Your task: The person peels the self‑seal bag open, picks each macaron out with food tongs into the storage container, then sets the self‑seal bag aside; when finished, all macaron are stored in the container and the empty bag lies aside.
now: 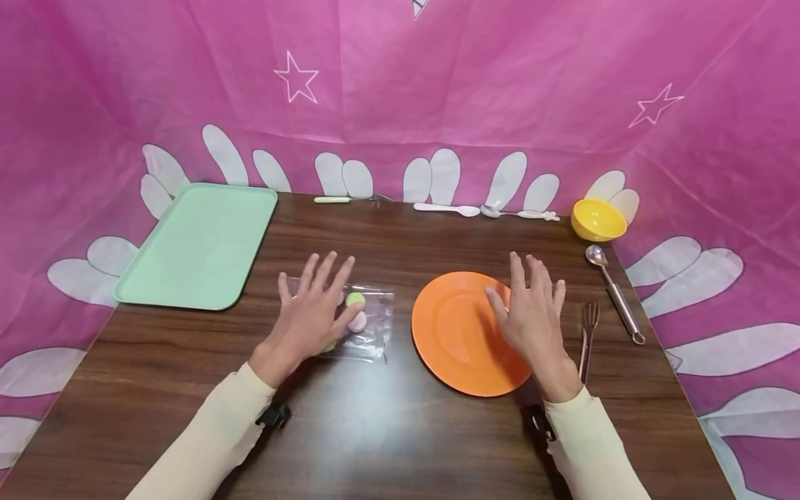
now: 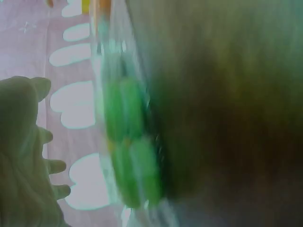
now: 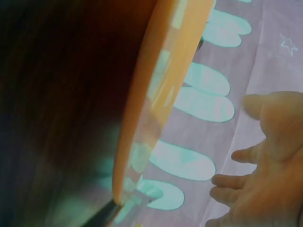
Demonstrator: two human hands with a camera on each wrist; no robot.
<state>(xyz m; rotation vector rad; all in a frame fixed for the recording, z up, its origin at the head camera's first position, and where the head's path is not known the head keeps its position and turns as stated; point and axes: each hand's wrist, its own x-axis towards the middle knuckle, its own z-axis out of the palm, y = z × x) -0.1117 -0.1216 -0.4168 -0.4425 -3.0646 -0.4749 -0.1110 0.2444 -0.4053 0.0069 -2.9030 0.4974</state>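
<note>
Dark wood table (image 1: 150,389); left hand (image 1: 306,319) spread wide, clear bag (image 1: 376,340) (green and pink rounds (image 1: 355,298) inside) beneath; right hand (image 1: 534,319) splayed, orange plate (image 1: 459,333) under its thumb side.

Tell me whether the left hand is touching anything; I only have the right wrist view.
Observer: Not that I can see. The left wrist view shows a gap between the left hand and the clear bag on the table.
Operator: My picture has no bag in it. What does it hold?
Observer: Round pieces, some green and some pale pink; the hand hides part of the bag in the head view, so I can't count them all.
Operator: And what lies beyond the bag, at the back left of the table?
Observer: A light green tray, lying flat.
</note>
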